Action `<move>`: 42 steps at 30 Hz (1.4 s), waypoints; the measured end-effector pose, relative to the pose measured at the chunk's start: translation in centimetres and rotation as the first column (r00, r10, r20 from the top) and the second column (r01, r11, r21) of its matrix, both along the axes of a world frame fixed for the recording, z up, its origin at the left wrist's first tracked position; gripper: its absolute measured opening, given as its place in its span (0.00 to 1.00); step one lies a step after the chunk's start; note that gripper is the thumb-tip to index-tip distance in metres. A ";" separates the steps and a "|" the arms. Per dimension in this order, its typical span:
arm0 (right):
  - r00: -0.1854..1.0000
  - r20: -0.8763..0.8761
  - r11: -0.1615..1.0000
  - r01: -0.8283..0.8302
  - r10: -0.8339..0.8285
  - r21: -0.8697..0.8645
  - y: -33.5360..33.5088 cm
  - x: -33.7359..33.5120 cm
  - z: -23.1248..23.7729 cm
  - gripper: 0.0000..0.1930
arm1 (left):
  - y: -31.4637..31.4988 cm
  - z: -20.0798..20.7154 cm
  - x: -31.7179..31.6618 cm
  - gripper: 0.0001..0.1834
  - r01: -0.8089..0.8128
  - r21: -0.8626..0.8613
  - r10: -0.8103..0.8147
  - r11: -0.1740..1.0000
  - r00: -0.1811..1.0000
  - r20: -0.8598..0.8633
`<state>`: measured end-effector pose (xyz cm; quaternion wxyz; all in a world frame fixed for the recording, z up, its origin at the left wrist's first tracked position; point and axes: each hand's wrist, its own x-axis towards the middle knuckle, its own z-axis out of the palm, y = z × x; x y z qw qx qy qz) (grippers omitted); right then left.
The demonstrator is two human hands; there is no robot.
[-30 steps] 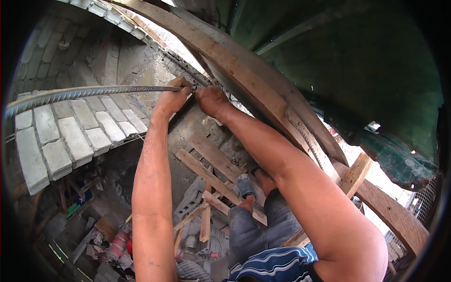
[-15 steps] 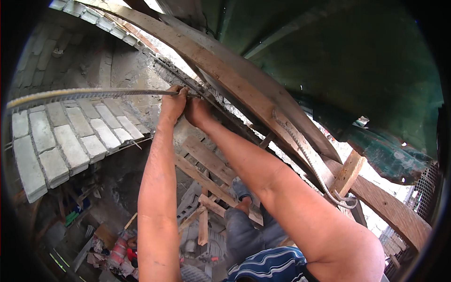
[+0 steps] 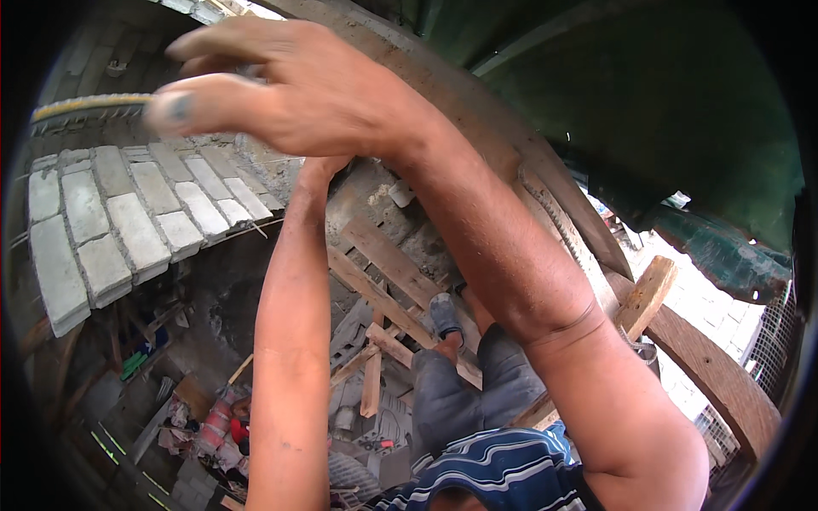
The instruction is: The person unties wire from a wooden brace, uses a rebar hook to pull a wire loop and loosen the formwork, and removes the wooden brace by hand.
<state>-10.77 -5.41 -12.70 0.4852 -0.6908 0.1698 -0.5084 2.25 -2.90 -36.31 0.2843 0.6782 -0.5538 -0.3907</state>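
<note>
My right hand [image 3: 298, 89] is raised close to the camera, a little blurred. Its fingers point left, spread apart, and it holds nothing. Behind it my left hand [image 3: 326, 166] shows only a sliver next to the wrist; the fingers are hidden, so I cannot tell what they grip. A ribbed steel rebar [image 3: 89, 107] comes in from the left and passes out of sight behind my right hand. Below that bar lies a surface of grey bricks [image 3: 123, 221] with mortar joints.
A curved wooden beam [image 3: 486, 128] runs diagonally on the right, beneath dark green sheeting [image 3: 639, 119]. Another rebar [image 3: 554, 213] with a bent end lies along it. Wooden planks [image 3: 396, 264] stand below, beside my foot [image 3: 445, 315]. Rubble and rags [image 3: 213, 426] lie lower left.
My right hand has come away from beside the left hand, up toward the camera and leftward, fingers spreading. The rebar at the left now sits higher in view.
</note>
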 end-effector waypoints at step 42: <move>0.632 -0.761 0.932 0.170 0.147 0.321 18.1 -29.7 9.9 0.13 | -0.1 -4.5 2.4 0.19 0.185 -0.060 -0.156 0.981 0.932 0.327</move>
